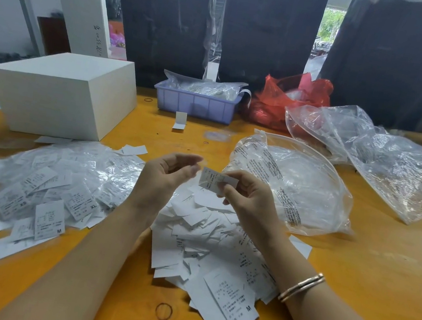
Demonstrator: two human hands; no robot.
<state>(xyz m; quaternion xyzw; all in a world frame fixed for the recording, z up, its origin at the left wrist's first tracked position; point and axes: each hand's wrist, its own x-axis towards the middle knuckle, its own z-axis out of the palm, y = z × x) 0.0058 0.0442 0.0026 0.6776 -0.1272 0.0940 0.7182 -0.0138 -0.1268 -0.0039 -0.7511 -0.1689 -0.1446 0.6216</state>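
Paper tag (pixel 213 179) pinched in right hand (pixel 250 198), left hand (pixel 164 178) loosely curled, empty; purple bin (pixel 194 104) with clear bags.

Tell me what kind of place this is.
Probably a garment packing workshop: size labels heaped on the orange table, clear plastic bags beside them, and big dark wrapped bales behind.

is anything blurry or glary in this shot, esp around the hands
Head view: the left hand is motion-blurred at its fingertips; the small white printed label pinched by the right hand is soft, its print unreadable; light glares off the crumpled clear plastic bags; the wide-angle lens bows the frame edges.
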